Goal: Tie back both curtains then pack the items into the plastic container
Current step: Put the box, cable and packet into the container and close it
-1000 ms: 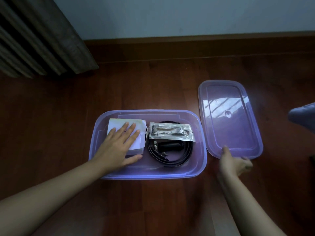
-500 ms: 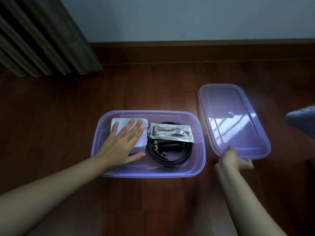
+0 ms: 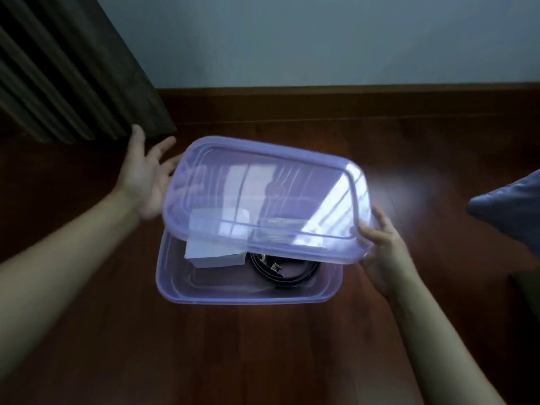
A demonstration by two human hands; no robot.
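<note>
A clear purple plastic container [image 3: 233, 293] sits on the wooden floor. Inside lie a white packet [image 3: 210, 255] at the left and a coiled black cable [image 3: 280, 271] at the right; a silvery pouch shows faintly through the lid. The purple lid [image 3: 263, 197] hangs tilted above the container. My right hand [image 3: 382, 244] grips its near right corner. My left hand [image 3: 146, 176] is spread open at the lid's left end, palm toward it; I cannot tell if it touches.
A dark pleated curtain [image 3: 67, 71] hangs at the back left. A wooden skirting board [image 3: 350, 103] runs along the pale wall. A grey-blue fabric shape [image 3: 511, 211] juts in from the right edge.
My right hand has lifted the lid from the floor at the right and swung it left over the container. My left hand has come off the white packet and risen to the lid's left end.
</note>
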